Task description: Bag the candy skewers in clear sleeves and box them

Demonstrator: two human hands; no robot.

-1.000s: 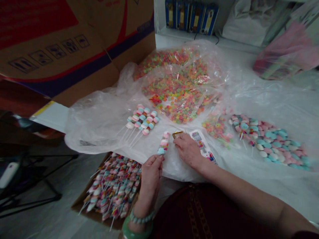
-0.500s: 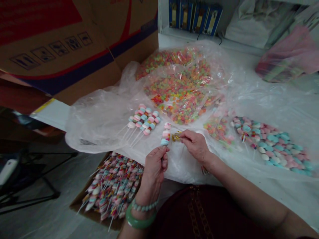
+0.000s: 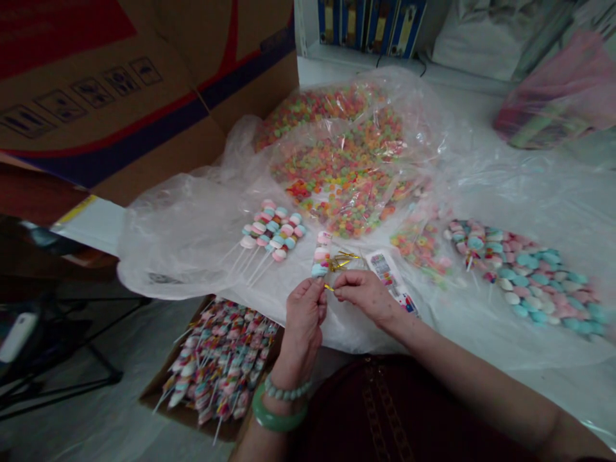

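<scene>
Upright in my left hand (image 3: 305,311) is a marshmallow skewer (image 3: 321,253) in a clear wrapper, gripped at its lower end with closed fingers. My right hand (image 3: 363,295) pinches a gold twist tie (image 3: 329,287) close to the left fingertips, just below the candy. More gold twist ties (image 3: 344,260) lie on the plastic beyond my right hand. To the left, several unwrapped marshmallow skewers (image 3: 274,231) lie side by side on the plastic sheet. A printed card or packet (image 3: 392,282) rests beside my right wrist.
Behind my hands lies a clear bag of ring-shaped gummies (image 3: 346,154). Loose marshmallows (image 3: 543,282) spread out on the right. A carton of finished-looking skewers (image 3: 216,366) stands low at the left. One large cardboard box (image 3: 144,96) fills the back left, and a pink bag (image 3: 553,96) sits back right.
My right hand has moved from the pile of gold twist ties toward my left hand, now with one tie. The printed card has come into view. The camera has shifted slightly.
</scene>
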